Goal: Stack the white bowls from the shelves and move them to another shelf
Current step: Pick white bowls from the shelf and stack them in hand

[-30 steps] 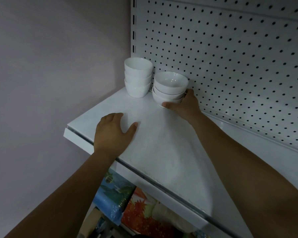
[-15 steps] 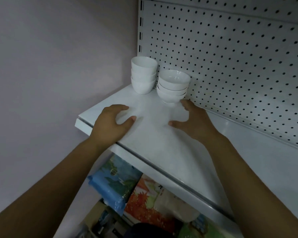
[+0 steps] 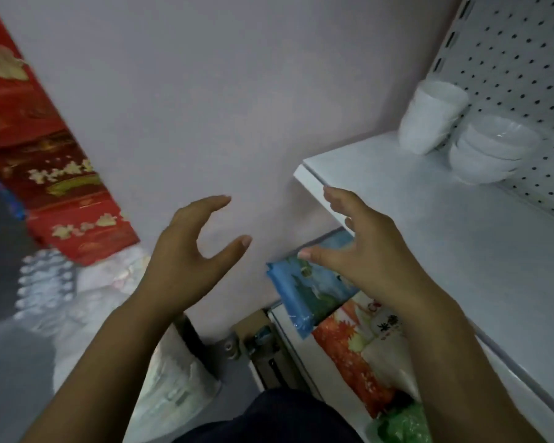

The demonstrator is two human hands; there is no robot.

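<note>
Left hand [image 3: 186,260], right hand [image 3: 362,251] spread, bowls [image 3: 490,151] stacked on shelf [image 3: 429,219], packets [image 3: 314,292] beneath

Two stacks of white bowls [image 3: 490,153], side by side, upright on the shelf [image 3: 429,225]'s back corner

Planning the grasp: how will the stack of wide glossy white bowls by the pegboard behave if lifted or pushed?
The stack of wide glossy white bowls looks like glazed ceramic: probably rigid, breakable, fairly heavy. Sharp highlights suggest a slippery surface. Rims sit unevenly, so upper bowls may shift if pushed along the white shelf; support the bottom bowl.
</note>
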